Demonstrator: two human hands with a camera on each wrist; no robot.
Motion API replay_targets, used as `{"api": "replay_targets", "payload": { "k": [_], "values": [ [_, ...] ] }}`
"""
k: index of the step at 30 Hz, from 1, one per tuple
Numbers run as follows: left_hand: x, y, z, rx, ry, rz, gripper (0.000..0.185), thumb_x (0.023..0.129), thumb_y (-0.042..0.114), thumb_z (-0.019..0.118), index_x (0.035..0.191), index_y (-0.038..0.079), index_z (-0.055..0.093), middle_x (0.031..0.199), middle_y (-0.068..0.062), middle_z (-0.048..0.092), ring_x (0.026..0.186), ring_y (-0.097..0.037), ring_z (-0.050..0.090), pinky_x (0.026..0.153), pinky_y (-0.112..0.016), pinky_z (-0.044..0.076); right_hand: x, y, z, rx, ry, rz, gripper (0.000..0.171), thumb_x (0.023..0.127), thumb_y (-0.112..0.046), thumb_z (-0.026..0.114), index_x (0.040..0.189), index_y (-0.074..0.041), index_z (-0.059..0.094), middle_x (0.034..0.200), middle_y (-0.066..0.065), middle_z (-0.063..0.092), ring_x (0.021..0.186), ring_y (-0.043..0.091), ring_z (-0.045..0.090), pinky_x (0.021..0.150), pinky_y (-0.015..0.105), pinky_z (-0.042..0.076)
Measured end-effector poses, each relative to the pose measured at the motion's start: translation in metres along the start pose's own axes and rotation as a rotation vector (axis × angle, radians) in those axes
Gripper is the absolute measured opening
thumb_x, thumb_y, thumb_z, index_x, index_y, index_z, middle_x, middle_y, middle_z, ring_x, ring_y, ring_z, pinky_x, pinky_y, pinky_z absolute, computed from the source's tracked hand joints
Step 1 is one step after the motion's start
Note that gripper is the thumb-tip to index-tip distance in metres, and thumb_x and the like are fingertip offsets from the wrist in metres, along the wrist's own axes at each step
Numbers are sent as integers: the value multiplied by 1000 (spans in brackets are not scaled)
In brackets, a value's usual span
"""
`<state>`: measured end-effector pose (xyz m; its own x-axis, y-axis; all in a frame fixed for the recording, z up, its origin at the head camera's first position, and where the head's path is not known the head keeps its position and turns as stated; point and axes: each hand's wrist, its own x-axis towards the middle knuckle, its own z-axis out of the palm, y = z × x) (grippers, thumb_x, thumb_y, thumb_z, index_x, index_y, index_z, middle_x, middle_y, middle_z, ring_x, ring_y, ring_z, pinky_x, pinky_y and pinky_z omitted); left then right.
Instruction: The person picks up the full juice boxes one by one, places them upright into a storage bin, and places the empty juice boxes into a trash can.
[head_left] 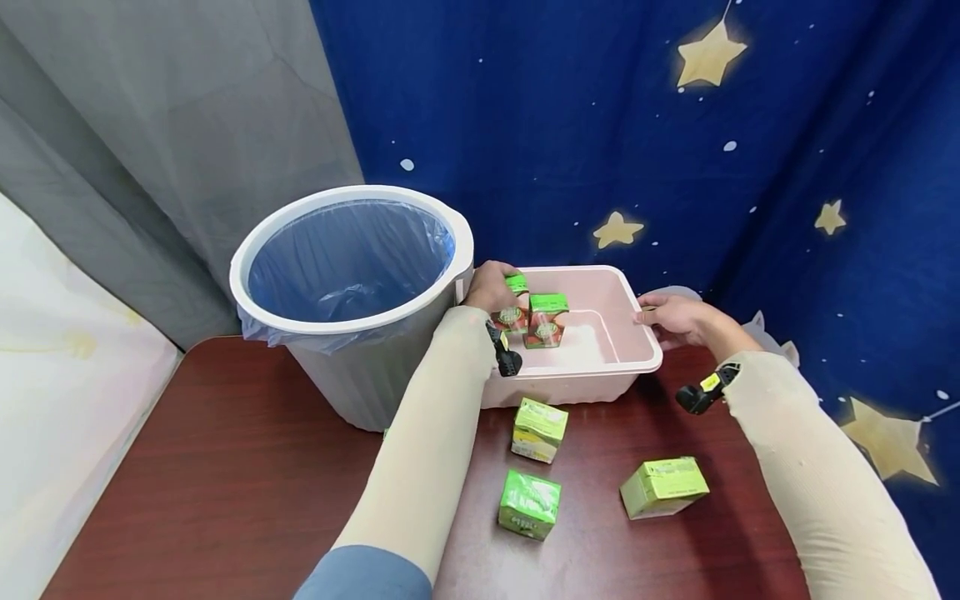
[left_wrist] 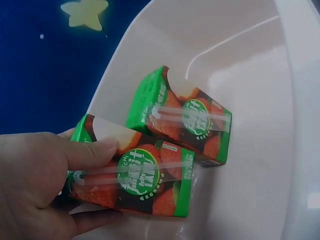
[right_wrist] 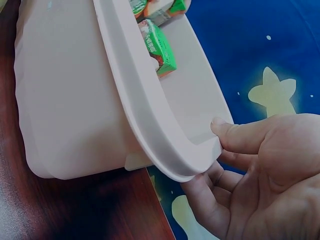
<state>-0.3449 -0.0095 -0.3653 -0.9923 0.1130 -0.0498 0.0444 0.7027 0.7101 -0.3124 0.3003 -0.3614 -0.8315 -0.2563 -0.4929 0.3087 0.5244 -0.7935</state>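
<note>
A pink plastic tub (head_left: 637, 350) (right_wrist: 75, 100) stands at the far side of the dark red table. My left hand (head_left: 489, 287) (left_wrist: 45, 185) reaches into it and grips a green and red juice carton (left_wrist: 135, 172) (head_left: 513, 312) with thumb on top. A second such carton (head_left: 547, 320) (left_wrist: 185, 120) stands beside it inside the tub (left_wrist: 260, 60). My right hand (head_left: 678, 321) (right_wrist: 255, 170) holds the tub's right rim, thumb on the lip and fingers under it.
A white bin (head_left: 352, 292) with a blue liner stands just left of the tub. Three green cartons (head_left: 538, 429) (head_left: 529, 503) (head_left: 663, 487) lie on the table (head_left: 225, 467) in front of the tub. A starry blue cloth hangs behind.
</note>
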Motion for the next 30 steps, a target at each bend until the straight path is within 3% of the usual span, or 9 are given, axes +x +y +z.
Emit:
{"api": "replay_targets", "payload": {
  "k": [8, 16, 25, 30],
  "values": [
    [6, -12, 8, 36, -16, -72, 56, 84, -2, 77, 137, 12, 66, 136, -5, 65, 115, -21, 60, 98, -30, 51, 1, 2, 0, 13, -15, -13, 46, 109, -10, 47, 148, 6, 29, 99, 5, 67, 83, 15, 68, 73, 37, 61],
    [11, -24, 18, 36, -26, -119, 52, 82, -3, 80, 131, 11, 70, 133, -3, 67, 117, -18, 59, 101, -26, 48, 2, 2, 2, 4, -11, -15, 45, 108, -11, 48, 147, 6, 30, 101, 4, 67, 84, 15, 68, 73, 37, 61],
    [13, -26, 22, 16, -50, -121, 52, 82, -3, 81, 131, 10, 70, 131, -5, 67, 114, -20, 59, 99, -29, 50, 1, 1, 1, 15, -11, -3, 50, 109, -11, 47, 151, 5, 26, 102, 7, 67, 84, 15, 68, 74, 37, 62],
    [10, -23, 21, 30, -99, -105, 50, 84, 0, 81, 132, 10, 68, 132, -5, 66, 110, -21, 59, 96, -32, 52, 0, 0, 1, 6, 4, 2, 49, 109, -11, 47, 151, 5, 28, 103, 8, 67, 84, 16, 68, 74, 37, 61]
  ]
}}
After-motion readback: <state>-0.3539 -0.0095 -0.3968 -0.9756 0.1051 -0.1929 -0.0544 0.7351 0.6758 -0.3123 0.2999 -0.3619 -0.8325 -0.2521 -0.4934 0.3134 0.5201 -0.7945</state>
